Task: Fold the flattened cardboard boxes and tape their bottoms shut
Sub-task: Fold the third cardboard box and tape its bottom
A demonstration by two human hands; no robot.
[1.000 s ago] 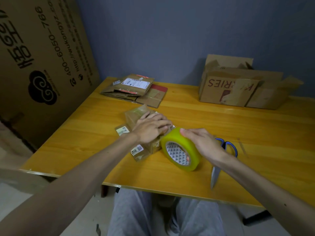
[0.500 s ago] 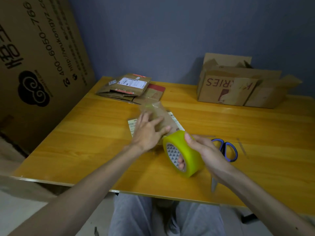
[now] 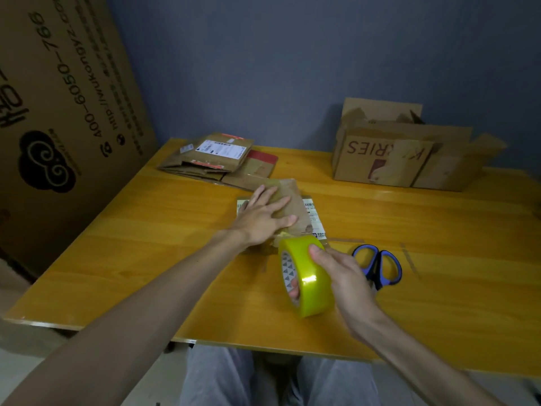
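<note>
A small brown cardboard box [image 3: 294,205] stands on the yellow wooden table [image 3: 152,247] in the middle. My left hand [image 3: 263,219] lies flat on top of it with straight fingers pressing down. Just in front of the box my right hand [image 3: 342,276] grips a yellow roll of tape [image 3: 311,281], thumb on the outer rim and a fingertip showing inside the core. The roll stands on edge, its near end lifted toward me. A short stretch of tape seems to run from the roll to the box's near side.
Blue-handled scissors [image 3: 377,265] lie right of the tape roll. A pile of flattened boxes [image 3: 216,159] sits at the back left. Folded open boxes [image 3: 407,155] stand at the back right. A large printed carton [image 3: 58,92] leans at the left. My knees are under the table's front edge.
The small box has turned and shifted away from me under my left hand. My right hand has drawn the tape roll back toward me and to the right.
</note>
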